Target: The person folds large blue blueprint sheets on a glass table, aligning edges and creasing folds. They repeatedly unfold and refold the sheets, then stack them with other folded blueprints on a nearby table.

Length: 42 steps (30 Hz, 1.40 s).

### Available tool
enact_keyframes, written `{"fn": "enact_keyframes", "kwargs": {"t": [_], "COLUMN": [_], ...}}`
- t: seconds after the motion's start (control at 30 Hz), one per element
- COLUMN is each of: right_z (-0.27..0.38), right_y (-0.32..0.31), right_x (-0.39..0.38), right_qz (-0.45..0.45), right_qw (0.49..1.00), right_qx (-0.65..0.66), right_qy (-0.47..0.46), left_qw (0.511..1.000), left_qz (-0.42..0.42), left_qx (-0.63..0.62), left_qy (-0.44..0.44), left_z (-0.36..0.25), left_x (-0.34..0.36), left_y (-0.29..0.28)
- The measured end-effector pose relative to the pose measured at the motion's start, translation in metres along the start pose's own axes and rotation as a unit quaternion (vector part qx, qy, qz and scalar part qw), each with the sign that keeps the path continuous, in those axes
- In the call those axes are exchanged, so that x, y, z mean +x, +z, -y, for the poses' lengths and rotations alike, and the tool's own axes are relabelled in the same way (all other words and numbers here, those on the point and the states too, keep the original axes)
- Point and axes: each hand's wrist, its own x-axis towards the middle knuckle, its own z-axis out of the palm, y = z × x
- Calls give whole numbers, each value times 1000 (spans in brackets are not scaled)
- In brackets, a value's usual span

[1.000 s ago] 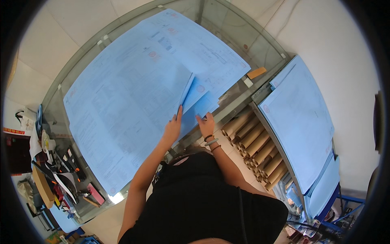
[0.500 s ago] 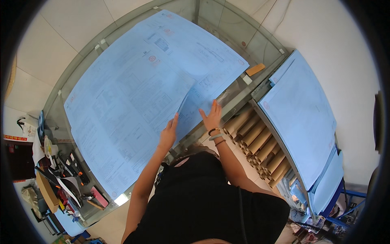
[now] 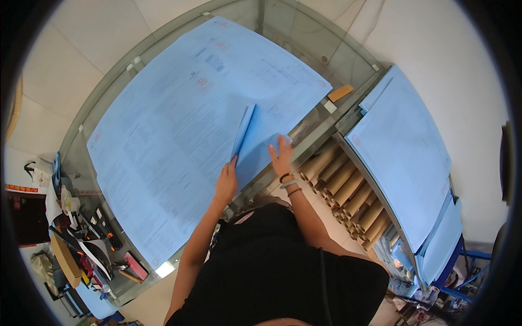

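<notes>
head view: left hand (image 3: 227, 176) is pinching a folded, wide blue paper sheet (image 3: 242, 129), right hand (image 3: 281, 156) is showing spread fingers, hold unclear, and hard tugging could be creasing it.

I can't read the blue sheets (image 3: 163, 136), print too small. Right hand (image 3: 281, 156): fingertips blurry on my feed. Tubes' (image 3: 348, 193) far ends hidden under side desk (image 3: 349, 124). Black shirt (image 3: 283, 271) cut off at bottom.

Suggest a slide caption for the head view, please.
Left hand holds raised blue paper over a glass table, right hand nearby.
</notes>
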Motion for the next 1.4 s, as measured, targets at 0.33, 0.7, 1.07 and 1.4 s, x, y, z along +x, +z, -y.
{"fn": "enact_keyframes", "kwargs": {"t": [0.33,0.7,1.07,1.4], "right_z": [7,-24,2,-10], "right_y": [-1,-9,-5,2], "right_x": [1,0,19,1], "right_qz": [132,-44,-6,98], "right_qw": [983,944,990,987], "right_qx": [-127,-327,-140,-123], "right_qy": [15,5,-8,-17], "left_qw": [994,994,998,995], "left_qz": [17,53,9,3], "left_qx": [50,38,18,-6], "left_qy": [93,88,64,95], "left_z": [-13,-9,11,-18], "left_x": [-1,3,-2,0], "left_y": [-1,4,14,-4]}}
